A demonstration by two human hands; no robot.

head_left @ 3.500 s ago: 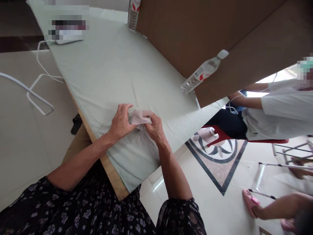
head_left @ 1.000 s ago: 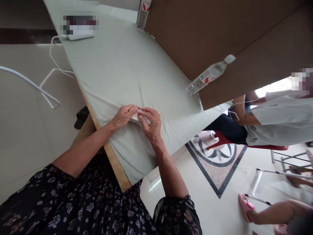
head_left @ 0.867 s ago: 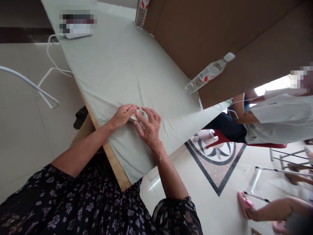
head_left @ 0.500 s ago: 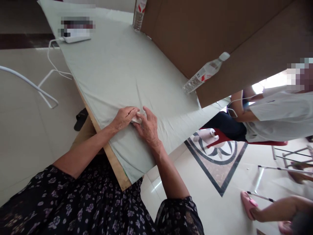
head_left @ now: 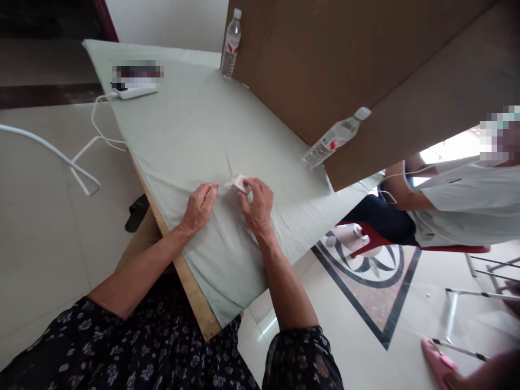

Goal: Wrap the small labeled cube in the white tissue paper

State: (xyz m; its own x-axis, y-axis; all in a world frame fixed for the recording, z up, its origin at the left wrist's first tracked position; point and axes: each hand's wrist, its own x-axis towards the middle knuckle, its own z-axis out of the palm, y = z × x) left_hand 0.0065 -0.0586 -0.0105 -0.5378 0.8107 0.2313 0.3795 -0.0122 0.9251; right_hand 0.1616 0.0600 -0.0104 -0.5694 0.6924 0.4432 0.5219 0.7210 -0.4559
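Note:
A small whitish crumpled piece (head_left: 239, 183), like a bit of paper or a small packet, sits pinched between the thumb and fingers of my right hand (head_left: 258, 206). A thin pale wisp sticks out of its left side toward my other hand. My left hand (head_left: 200, 207) is closed a short way to the left, thumb pressed against the fingers. What its fingertips hold, if anything, is too small to make out. Both hands are just above the pale green cloth (head_left: 182, 130) that covers the table, near its front corner.
Two clear water bottles stand by a large brown cardboard panel (head_left: 317, 65): a far bottle (head_left: 231, 49) and a nearer bottle (head_left: 335, 140). A white box (head_left: 136, 91) with a cable lies at the far left. A seated person (head_left: 455, 200) is at the right.
My hands, together before, are now apart. The right hand has moved right with the whitish piece; the left has drawn slightly left. The view has tilted up a little.

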